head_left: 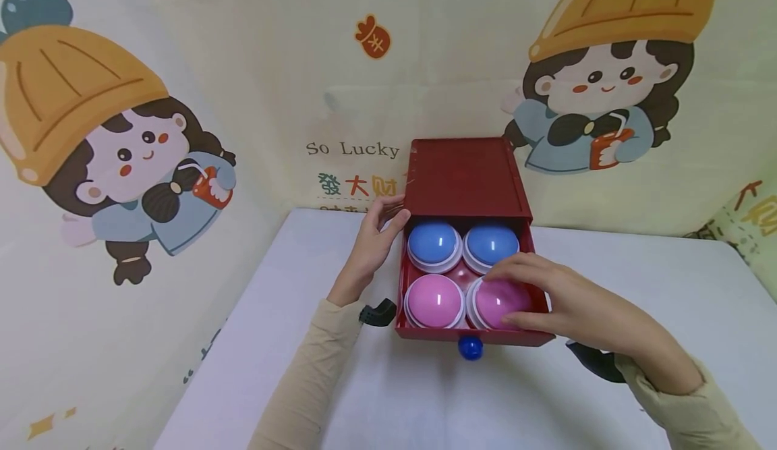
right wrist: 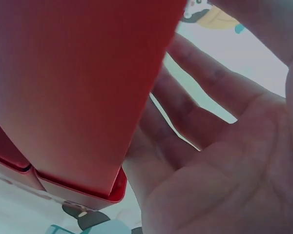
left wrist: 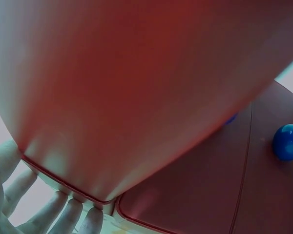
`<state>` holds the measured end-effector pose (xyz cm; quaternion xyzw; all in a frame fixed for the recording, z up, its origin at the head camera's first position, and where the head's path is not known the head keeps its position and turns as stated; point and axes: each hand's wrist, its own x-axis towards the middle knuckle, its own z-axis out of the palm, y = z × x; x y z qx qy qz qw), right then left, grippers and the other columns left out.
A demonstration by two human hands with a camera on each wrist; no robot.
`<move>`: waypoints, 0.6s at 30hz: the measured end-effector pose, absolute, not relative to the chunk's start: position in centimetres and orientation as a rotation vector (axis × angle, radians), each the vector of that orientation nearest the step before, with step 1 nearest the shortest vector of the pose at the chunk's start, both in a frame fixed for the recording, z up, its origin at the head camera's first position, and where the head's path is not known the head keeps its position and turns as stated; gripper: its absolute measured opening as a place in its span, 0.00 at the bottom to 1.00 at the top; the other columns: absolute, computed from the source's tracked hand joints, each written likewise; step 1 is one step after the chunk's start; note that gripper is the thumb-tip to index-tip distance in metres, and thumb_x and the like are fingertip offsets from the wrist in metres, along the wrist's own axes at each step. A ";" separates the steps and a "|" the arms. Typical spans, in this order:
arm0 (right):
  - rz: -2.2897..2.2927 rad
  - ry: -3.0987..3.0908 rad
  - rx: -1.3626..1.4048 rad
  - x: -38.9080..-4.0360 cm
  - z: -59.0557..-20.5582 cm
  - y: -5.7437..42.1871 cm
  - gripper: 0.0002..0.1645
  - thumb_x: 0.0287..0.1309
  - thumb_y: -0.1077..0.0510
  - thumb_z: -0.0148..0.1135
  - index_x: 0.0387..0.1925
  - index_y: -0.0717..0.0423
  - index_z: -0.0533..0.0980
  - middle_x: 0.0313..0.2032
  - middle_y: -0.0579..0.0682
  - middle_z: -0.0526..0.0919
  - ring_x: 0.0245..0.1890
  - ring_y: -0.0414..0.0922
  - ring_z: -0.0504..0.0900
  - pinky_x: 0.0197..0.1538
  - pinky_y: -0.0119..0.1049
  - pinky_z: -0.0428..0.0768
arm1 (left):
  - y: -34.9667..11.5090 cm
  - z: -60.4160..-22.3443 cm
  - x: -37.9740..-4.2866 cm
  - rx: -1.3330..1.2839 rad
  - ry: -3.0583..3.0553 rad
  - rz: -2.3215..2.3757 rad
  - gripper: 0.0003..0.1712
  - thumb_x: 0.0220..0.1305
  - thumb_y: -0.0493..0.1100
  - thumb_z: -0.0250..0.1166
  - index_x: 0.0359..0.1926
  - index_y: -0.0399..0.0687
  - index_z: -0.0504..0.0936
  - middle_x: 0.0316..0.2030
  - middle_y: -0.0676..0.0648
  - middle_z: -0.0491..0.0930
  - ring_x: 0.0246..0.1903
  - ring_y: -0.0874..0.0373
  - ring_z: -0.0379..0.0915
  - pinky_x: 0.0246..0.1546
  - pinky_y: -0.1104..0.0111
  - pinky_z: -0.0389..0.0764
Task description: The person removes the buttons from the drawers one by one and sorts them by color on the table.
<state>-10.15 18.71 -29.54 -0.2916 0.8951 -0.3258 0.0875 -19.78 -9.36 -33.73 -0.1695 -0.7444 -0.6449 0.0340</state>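
As the right hand (head_left: 564, 295) spans the near right pink dome (head_left: 494, 303) in the drawer (head_left: 427, 334), whether gripping I cannot tell, a sideways nudge could jam it against the near left pink dome (head_left: 434, 300) or slide the box (head_left: 467, 177), which the left hand (head_left: 371, 247), unclenched, merely touches.

In your head view the light was bright and even, leaving small white glints on the pink domes (head_left: 434, 301) and a soft shadow on the counter (head_left: 668, 268) before the box (head_left: 467, 180). Both your wrist views looked dimmer, their palest parts washed out, and the box's nearest surface blurred in the left one.
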 end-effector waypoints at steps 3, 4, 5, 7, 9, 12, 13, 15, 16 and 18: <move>-0.962 2.652 -0.871 -10.4 -29.6 18.6 0.31 0.43 0.43 0.70 0.52 0.40 0.73 0.50 0.42 0.71 0.53 0.48 0.69 0.38 0.32 0.81 | -9.4 -33.7 -19.9 -0.525 -2.279 -1.989 0.23 0.66 0.44 0.56 0.60 0.42 0.66 0.57 0.46 0.68 0.59 0.56 0.62 0.59 0.63 0.66; -0.962 2.645 -0.873 -10.5 -29.7 18.6 0.30 0.43 0.43 0.70 0.51 0.40 0.73 0.50 0.42 0.71 0.53 0.48 0.69 0.39 0.32 0.81 | -9.4 -33.7 -19.9 -0.528 -2.273 -1.996 0.23 0.66 0.44 0.56 0.59 0.42 0.66 0.57 0.46 0.68 0.59 0.56 0.62 0.59 0.63 0.66; -0.963 2.636 -0.878 -10.6 -29.7 18.6 0.30 0.43 0.44 0.70 0.51 0.40 0.73 0.50 0.41 0.71 0.53 0.48 0.69 0.39 0.32 0.81 | -9.4 -33.8 -19.9 -0.530 -2.268 -2.004 0.23 0.66 0.43 0.56 0.59 0.41 0.66 0.57 0.46 0.68 0.60 0.55 0.63 0.59 0.63 0.66; -0.959 2.623 -0.891 -10.7 -29.8 18.5 0.30 0.43 0.44 0.71 0.51 0.39 0.73 0.51 0.41 0.71 0.53 0.48 0.68 0.39 0.32 0.80 | -9.4 -33.8 -19.9 -0.539 -2.254 -2.017 0.23 0.66 0.43 0.56 0.59 0.41 0.66 0.57 0.45 0.68 0.60 0.55 0.62 0.59 0.63 0.66; -0.950 2.620 -0.911 -10.8 -29.9 18.5 0.29 0.43 0.44 0.71 0.50 0.39 0.74 0.50 0.40 0.71 0.53 0.47 0.68 0.39 0.31 0.80 | -9.4 -33.8 -19.9 -0.548 -2.245 -2.021 0.22 0.66 0.42 0.55 0.59 0.40 0.66 0.57 0.45 0.68 0.60 0.54 0.62 0.59 0.63 0.66; -0.925 2.624 -0.939 -10.9 -30.1 18.6 0.27 0.43 0.44 0.71 0.49 0.40 0.75 0.51 0.40 0.71 0.53 0.47 0.68 0.39 0.30 0.79 | -9.4 -33.8 -19.9 -0.551 -2.248 -2.012 0.23 0.66 0.43 0.55 0.59 0.41 0.66 0.57 0.45 0.68 0.60 0.54 0.62 0.59 0.63 0.66; -0.915 2.628 -0.944 -11.0 -30.1 18.6 0.27 0.43 0.45 0.71 0.48 0.40 0.76 0.51 0.40 0.71 0.54 0.47 0.67 0.39 0.30 0.79 | -9.4 -33.7 -19.9 -0.552 -2.248 -2.009 0.23 0.66 0.43 0.55 0.59 0.41 0.66 0.56 0.45 0.69 0.60 0.54 0.62 0.59 0.63 0.66; -0.896 2.632 -0.953 -11.0 -30.2 18.6 0.26 0.43 0.45 0.71 0.47 0.41 0.77 0.51 0.40 0.70 0.54 0.47 0.67 0.39 0.30 0.79 | -9.4 -33.7 -19.9 -0.553 -2.250 -2.005 0.22 0.66 0.43 0.55 0.59 0.40 0.66 0.56 0.45 0.69 0.60 0.55 0.62 0.58 0.63 0.66; -0.888 2.632 -0.952 -11.1 -30.2 18.6 0.26 0.43 0.45 0.71 0.47 0.41 0.77 0.51 0.40 0.70 0.54 0.48 0.66 0.39 0.31 0.80 | -9.4 -33.7 -19.9 -0.553 -2.251 -2.005 0.22 0.66 0.43 0.55 0.59 0.40 0.66 0.56 0.45 0.68 0.60 0.55 0.62 0.58 0.63 0.67; -0.873 2.635 -0.952 -11.1 -30.3 18.6 0.27 0.42 0.45 0.72 0.48 0.41 0.77 0.51 0.40 0.70 0.55 0.48 0.66 0.39 0.31 0.80 | -9.4 -33.8 -19.9 -0.555 -2.253 -2.004 0.22 0.66 0.42 0.55 0.59 0.40 0.66 0.56 0.45 0.68 0.60 0.55 0.62 0.58 0.63 0.67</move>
